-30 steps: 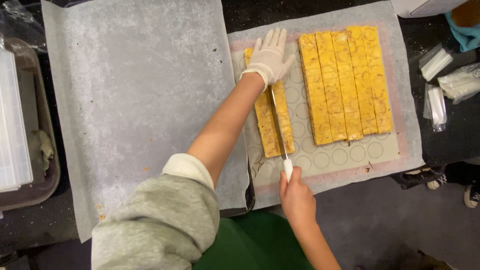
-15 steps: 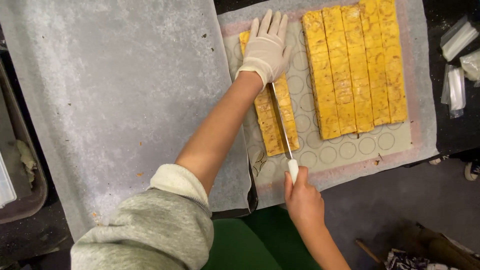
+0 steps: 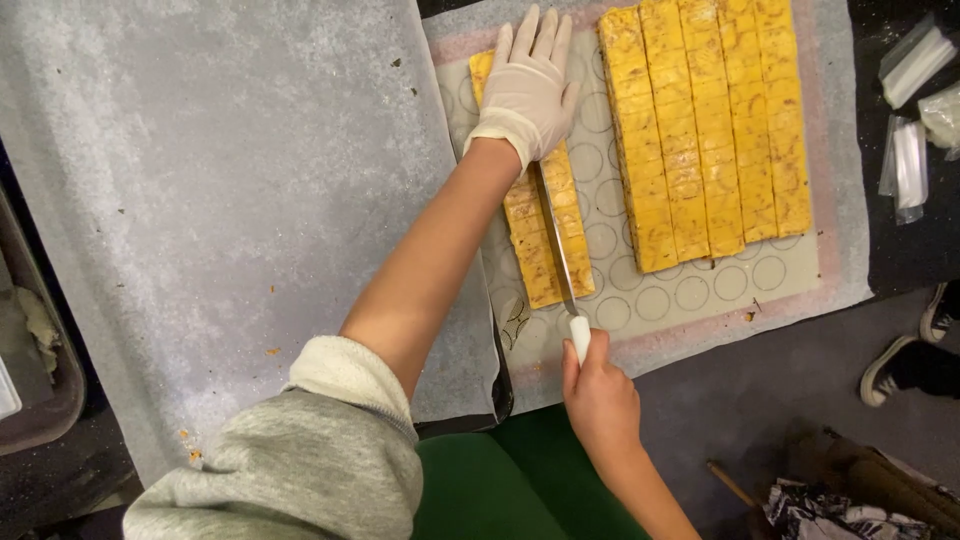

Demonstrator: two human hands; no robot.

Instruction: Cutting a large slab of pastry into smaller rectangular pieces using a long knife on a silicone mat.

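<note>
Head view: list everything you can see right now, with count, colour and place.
Yellow cake block: one, yellow with brown flecks, left part of the mat, knife lying along it.
Cut strips: a packed row, count unclear, yellow, right part of the mat.
Knife: one, steel blade, white handle.
Baking mat: one, pale with printed circles, on paper.
Parchment sheet: one, grey-white, bare tray at left.
Bin: one, grey, far left edge.
Clear wrapped packets: about three, at right.
Shoes: two, dark with white soles, on the floor at right.
Left hand: white glove, flat on the far end of the block.
Right hand: bare, gripping the knife handle.
</note>
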